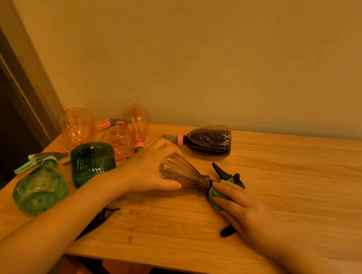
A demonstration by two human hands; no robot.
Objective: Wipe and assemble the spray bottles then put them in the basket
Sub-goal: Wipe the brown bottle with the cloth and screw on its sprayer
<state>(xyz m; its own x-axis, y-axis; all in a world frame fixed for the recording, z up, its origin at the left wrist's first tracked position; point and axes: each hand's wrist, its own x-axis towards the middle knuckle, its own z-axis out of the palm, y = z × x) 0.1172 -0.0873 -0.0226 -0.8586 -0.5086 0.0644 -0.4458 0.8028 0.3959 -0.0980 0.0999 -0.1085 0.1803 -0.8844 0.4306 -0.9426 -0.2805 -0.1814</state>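
Observation:
A dark translucent bottle (185, 173) without a spray head lies on its side in the middle of the wooden table (285, 187), neck pointing right. My left hand (152, 167) grips its wide base. A green cloth (217, 195) sits against the bottle's neck, and my right hand (246, 210) holds it there. A black spray head (228, 174) lies just behind the cloth. Another black piece (228, 232) pokes out under my right hand.
An assembled dark bottle (207, 139) lies at the back. Three pink bottles (115, 131) and a pink spray head (109, 123) sit at the back left. Two green bottles (64, 173) lie at the left edge. A black spray head (102, 216) lies under my left forearm.

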